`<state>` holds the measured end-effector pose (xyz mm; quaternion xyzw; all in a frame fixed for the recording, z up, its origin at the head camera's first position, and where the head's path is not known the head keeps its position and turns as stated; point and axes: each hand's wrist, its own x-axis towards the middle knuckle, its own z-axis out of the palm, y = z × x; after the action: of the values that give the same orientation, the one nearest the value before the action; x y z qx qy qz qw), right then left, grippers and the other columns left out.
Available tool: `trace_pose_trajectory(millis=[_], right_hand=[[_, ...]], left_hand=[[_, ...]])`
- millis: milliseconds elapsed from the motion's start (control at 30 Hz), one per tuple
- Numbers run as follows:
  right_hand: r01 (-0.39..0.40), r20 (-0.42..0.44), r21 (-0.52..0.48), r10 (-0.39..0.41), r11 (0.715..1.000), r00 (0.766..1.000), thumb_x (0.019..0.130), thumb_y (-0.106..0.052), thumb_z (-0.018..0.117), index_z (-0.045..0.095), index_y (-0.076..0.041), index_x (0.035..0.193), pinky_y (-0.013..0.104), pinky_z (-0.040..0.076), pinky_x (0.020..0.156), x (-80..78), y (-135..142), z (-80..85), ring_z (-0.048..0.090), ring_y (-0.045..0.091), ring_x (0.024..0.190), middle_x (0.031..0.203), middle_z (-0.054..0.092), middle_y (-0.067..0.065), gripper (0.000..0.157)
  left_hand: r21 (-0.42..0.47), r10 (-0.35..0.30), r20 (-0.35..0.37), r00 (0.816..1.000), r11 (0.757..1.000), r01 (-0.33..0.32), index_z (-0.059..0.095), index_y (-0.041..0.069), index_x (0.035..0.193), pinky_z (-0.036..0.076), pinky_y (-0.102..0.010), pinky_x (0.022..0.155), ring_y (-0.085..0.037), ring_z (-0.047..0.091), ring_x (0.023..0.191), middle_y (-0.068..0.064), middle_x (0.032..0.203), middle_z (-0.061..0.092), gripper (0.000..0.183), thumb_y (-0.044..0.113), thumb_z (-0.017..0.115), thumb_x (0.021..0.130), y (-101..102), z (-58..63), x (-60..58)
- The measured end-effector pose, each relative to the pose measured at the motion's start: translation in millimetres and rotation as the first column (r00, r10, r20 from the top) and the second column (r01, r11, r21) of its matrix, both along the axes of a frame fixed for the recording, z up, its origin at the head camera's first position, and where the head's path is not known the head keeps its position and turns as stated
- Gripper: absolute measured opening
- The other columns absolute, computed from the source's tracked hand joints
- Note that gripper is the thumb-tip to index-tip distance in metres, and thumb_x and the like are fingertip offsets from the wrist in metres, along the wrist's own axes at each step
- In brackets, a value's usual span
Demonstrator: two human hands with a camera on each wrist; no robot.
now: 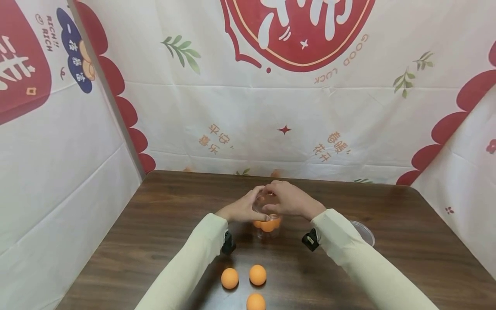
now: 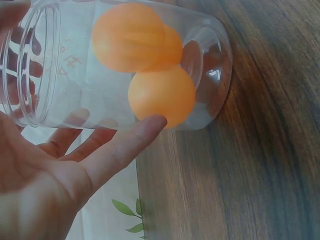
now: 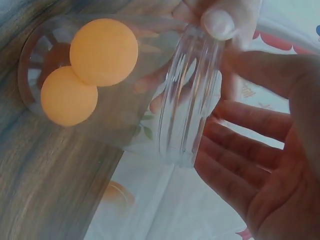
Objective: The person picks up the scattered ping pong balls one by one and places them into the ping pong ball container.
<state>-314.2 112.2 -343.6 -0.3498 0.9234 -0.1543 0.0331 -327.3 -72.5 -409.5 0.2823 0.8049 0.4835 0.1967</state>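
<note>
A clear plastic jar [image 2: 75, 100] with several orange ping-pong balls [image 2: 162, 95] in its lower part stands between both hands on the table. The left hand [image 1: 242, 209] holds the jar's side, its index finger lying along the wall near a ball and its thumb up by the mouth. From the other side, the right hand [image 1: 290, 200] curves over the top, thumb and fingers around the ringed rim [image 3: 187, 100]. In the right wrist view, the left thumb shows at the rim's upper edge. Part of the jar is hidden by the hands in the head view.
On the brown wooden table [image 1: 162, 241], three loose orange balls [image 1: 257, 274] lie nearer the person, between the forearms. A clear round lid [image 1: 364, 233] lies partly behind the right forearm. Printed white cloth [image 1: 252, 107] hangs at the back and sides.
</note>
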Motion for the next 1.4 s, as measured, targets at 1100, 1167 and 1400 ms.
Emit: trace_pose_trajectory(millis=[1100, 1167, 1400], right_hand=[[0.133, 0.264, -0.054, -0.114, 0.990, 0.958, 0.073, -0.041, 0.081, 0.046, 0.001, 0.138, 0.050, 0.043, 0.099, -2.3, 20, -9.8, 0.049, 0.033, 0.127, 0.139, 0.050, 0.018, 0.085], [0.147, 0.276, -0.054, -0.127, 0.988, 0.953, 0.073, -0.040, 0.081, 0.045, 0.001, 0.139, 0.050, 0.043, 0.100, -2.8, 19, -10.2, 0.048, 0.033, 0.128, 0.140, 0.049, 0.018, 0.085], [0.176, 0.276, -0.039, -0.159, 0.984, 0.948, 0.072, -0.041, 0.081, 0.044, 0.001, 0.140, 0.050, 0.042, 0.100, -2.0, 20, -6.6, 0.047, 0.033, 0.128, 0.142, 0.047, 0.017, 0.088]], left_hand=[[0.056, -0.044, -0.015, 0.999, 0.997, 0.045, 0.020, 0.017, 0.144, 0.048, -0.034, 0.089, -0.025, 0.046, 0.125, -0.009, 0.146, 0.030, 0.077, 0.014, 0.069, 0.084, -2, -4.4, -1.6], [0.058, -0.048, -0.014, 0.999, 0.997, 0.049, 0.020, 0.017, 0.144, 0.049, -0.034, 0.087, -0.026, 0.048, 0.122, -0.009, 0.146, 0.031, 0.078, 0.014, 0.069, 0.085, -3, -5.1, -2.0], [0.023, -0.014, -0.055, 0.998, 1.000, 0.016, 0.012, 0.013, 0.149, 0.045, -0.041, 0.097, -0.029, 0.049, 0.123, -0.014, 0.151, 0.018, 0.087, 0.020, 0.070, 0.085, -3, -4.0, 1.3]])
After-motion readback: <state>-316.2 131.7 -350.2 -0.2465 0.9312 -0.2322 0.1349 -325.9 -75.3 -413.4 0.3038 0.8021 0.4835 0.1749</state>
